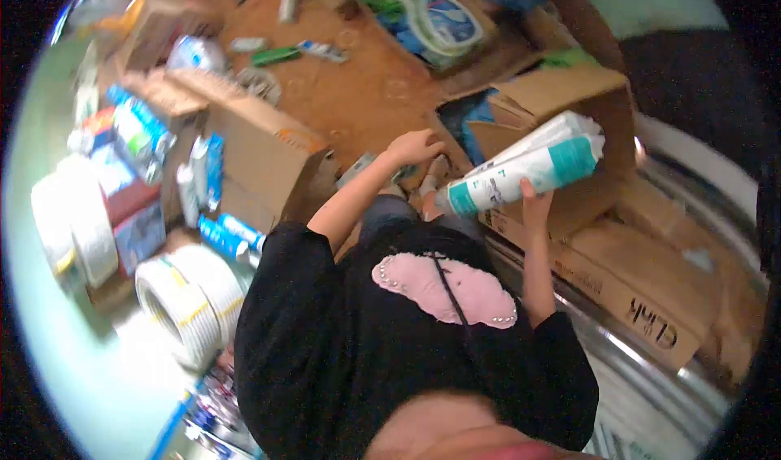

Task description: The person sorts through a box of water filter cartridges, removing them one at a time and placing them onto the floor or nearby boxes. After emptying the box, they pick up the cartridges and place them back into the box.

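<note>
My right hand (pixel 534 206) grips a bundle of white and teal tubes (pixel 521 171) from below, at the mouth of an open cardboard box (pixel 598 94) that lies on its side. My left hand (pixel 415 147) reaches forward with curled fingers over the brown surface (pixel 358 94), next to a small grey packet (pixel 358 169). Whether it holds anything is not visible. My black top with a pink patch (pixel 443 289) fills the lower middle.
A closed cardboard box (pixel 260 155) stands left of my left arm. Coils of white hose (pixel 191 297) and blue-and-white packages (pixel 138 135) lie at the left. Flat cartons with writing (pixel 643 297) and a metal rail (pixel 626 350) sit at the right. Loose items lie on the brown surface.
</note>
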`<state>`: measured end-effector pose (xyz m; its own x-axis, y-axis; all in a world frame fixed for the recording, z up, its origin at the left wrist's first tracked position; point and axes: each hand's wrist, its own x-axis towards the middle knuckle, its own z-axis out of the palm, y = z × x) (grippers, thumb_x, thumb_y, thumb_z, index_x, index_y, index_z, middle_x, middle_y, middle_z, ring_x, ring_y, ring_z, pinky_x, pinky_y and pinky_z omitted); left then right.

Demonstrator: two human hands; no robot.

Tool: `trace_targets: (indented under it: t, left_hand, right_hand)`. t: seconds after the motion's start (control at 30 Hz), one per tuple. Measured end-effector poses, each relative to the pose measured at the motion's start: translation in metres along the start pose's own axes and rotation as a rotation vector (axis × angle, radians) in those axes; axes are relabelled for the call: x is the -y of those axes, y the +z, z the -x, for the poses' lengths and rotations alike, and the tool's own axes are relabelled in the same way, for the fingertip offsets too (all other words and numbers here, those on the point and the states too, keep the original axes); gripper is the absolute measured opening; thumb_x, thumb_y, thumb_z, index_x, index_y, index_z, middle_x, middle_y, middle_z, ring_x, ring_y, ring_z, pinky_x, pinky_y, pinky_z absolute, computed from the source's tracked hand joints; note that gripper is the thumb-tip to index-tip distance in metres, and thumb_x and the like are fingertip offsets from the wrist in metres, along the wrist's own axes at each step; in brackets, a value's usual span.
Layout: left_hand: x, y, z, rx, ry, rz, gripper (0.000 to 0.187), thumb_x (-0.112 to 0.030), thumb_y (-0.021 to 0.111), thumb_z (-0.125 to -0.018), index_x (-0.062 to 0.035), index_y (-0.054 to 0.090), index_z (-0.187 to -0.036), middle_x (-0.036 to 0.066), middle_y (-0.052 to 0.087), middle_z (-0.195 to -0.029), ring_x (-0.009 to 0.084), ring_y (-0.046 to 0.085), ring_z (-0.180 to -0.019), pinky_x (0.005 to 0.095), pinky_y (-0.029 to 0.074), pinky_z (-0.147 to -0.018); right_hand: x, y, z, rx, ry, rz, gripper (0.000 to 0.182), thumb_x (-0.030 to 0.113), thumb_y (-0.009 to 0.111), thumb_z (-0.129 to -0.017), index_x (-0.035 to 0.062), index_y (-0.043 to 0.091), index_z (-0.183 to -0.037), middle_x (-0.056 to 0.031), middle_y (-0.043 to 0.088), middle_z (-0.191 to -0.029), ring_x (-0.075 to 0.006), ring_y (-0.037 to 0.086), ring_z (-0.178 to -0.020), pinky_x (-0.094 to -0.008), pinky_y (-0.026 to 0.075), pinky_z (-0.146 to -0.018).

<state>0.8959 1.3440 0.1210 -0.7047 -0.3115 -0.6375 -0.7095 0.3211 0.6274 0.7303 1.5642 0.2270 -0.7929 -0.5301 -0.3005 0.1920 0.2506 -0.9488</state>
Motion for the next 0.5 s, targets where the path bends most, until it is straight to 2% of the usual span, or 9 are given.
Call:
trace_targets:
  t: [0.07,0.13,0.23,0.27,0.33,0.37,0.4,0.47,0.5]
  left_hand:
    - [0.076,0.013,0.044,-0.139,-0.110,-0.065,0.052,-0.050,0.050,-0.082,-0.0071,0.059,-0.110,0.020,0.061,-0.107,0.0354,0.058,-0.100,0.0424,0.046,-0.085]
    - [0.156,0.029,0.089,-0.172,-0.425,-0.053,0.047,-0.046,0.050,-0.081,-0.0074,0.062,-0.106,0.019,0.062,-0.104,0.0338,0.060,-0.098,0.0426,0.047,-0.084]
    - [0.149,0.028,0.195,0.149,-0.540,-0.102,0.056,-0.056,0.041,-0.083,-0.0145,0.057,-0.117,0.013,0.058,-0.117,0.0325,0.055,-0.107,0.0427,0.044,-0.090]
    - [0.108,0.056,0.241,0.291,-0.521,-0.136,0.056,-0.057,0.040,-0.083,-0.0153,0.058,-0.117,0.014,0.058,-0.118,0.0327,0.056,-0.107,0.0435,0.044,-0.090]
    - [0.116,0.096,0.300,0.026,-0.674,0.095,0.044,-0.042,0.049,-0.079,-0.0133,0.062,-0.109,0.012,0.062,-0.111,0.0287,0.060,-0.101,0.0416,0.047,-0.086]
    - [0.119,0.116,0.324,-0.071,-0.749,0.179,0.040,-0.037,0.051,-0.077,-0.0134,0.064,-0.106,0.011,0.063,-0.109,0.0272,0.061,-0.099,0.0412,0.047,-0.084]
    - [0.129,0.130,0.339,-0.056,-0.837,0.217,0.039,-0.037,0.051,-0.077,-0.0157,0.064,-0.107,0.011,0.062,-0.111,0.0268,0.061,-0.099,0.0417,0.047,-0.084]
    - [0.165,0.194,0.363,0.019,-0.803,0.105,0.041,-0.037,0.053,-0.076,-0.0175,0.063,-0.110,0.011,0.061,-0.113,0.0280,0.061,-0.100,0.0433,0.048,-0.083]
    - [0.151,0.184,0.391,0.096,-0.775,0.259,0.039,-0.035,0.053,-0.075,-0.0176,0.063,-0.109,0.010,0.062,-0.113,0.0289,0.061,-0.100,0.0435,0.048,-0.082]
  right_hand:
    - [0.007,0.036,-0.030,0.269,-0.051,0.070,0.067,0.025,0.076,-0.069,-0.0032,0.044,-0.120,-0.0136,0.052,-0.116,-0.0231,0.052,-0.104,-0.0356,0.042,-0.090]
    - [0.025,0.103,-0.045,0.431,-0.058,0.071,0.070,0.026,0.077,-0.068,-0.0018,0.042,-0.122,-0.0130,0.052,-0.116,-0.0228,0.052,-0.104,-0.0361,0.043,-0.090]
    - [0.032,0.203,-0.047,0.793,-0.124,0.159,0.080,0.028,0.078,-0.068,0.0004,0.033,-0.128,-0.0127,0.050,-0.116,-0.0229,0.052,-0.105,-0.0365,0.044,-0.089]
    - [0.077,0.192,-0.005,0.839,-0.087,0.123,0.068,0.028,0.078,-0.069,0.0000,0.045,-0.121,-0.0125,0.050,-0.117,-0.0232,0.053,-0.104,-0.0363,0.045,-0.088]
    - [0.050,0.263,0.005,1.082,-0.093,0.301,0.048,0.027,0.077,-0.069,0.0013,0.059,-0.106,-0.0117,0.050,-0.117,-0.0235,0.055,-0.100,-0.0349,0.046,-0.086]
    - [0.042,0.290,0.023,1.127,-0.210,0.350,0.043,0.030,0.076,-0.070,0.0018,0.063,-0.100,-0.0123,0.052,-0.115,-0.0244,0.055,-0.100,-0.0363,0.045,-0.088]
    - [0.034,0.318,0.040,1.163,-0.329,0.394,0.039,0.032,0.075,-0.070,0.0023,0.066,-0.095,-0.0129,0.054,-0.114,-0.0253,0.055,-0.100,-0.0376,0.044,-0.089]
    - [0.019,0.364,0.083,1.472,-0.152,0.495,0.049,0.041,0.073,-0.070,0.0046,0.065,-0.101,-0.0167,0.059,-0.108,-0.0291,0.050,-0.108,-0.0402,0.037,-0.097]
    - [0.010,0.408,0.091,1.501,-0.189,0.649,0.052,0.046,0.071,-0.069,0.0061,0.066,-0.102,-0.0183,0.060,-0.106,-0.0309,0.046,-0.112,-0.0410,0.034,-0.100]
